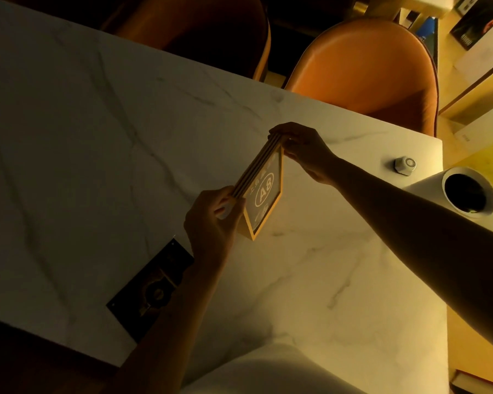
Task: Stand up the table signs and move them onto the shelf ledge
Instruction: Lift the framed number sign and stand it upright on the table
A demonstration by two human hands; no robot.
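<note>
A wood-framed table sign (264,194) marked "A8" stands upright on its bottom edge on the white marble table (97,143). It looks like a stack of several thin framed panels held together. My left hand (214,220) pinches the near end of its top edge. My right hand (302,146) grips the far end of the same edge. The sign's dark face points toward the right. A second dark sign (151,288) lies flat near the table's front edge, partly under my left forearm.
Two orange chairs (373,66) stand at the far side of the table. A white cylinder with a dark opening (467,191) and a small white hexagonal device (405,165) sit by the right edge. Wooden shelving with boxes (481,61) is at the upper right.
</note>
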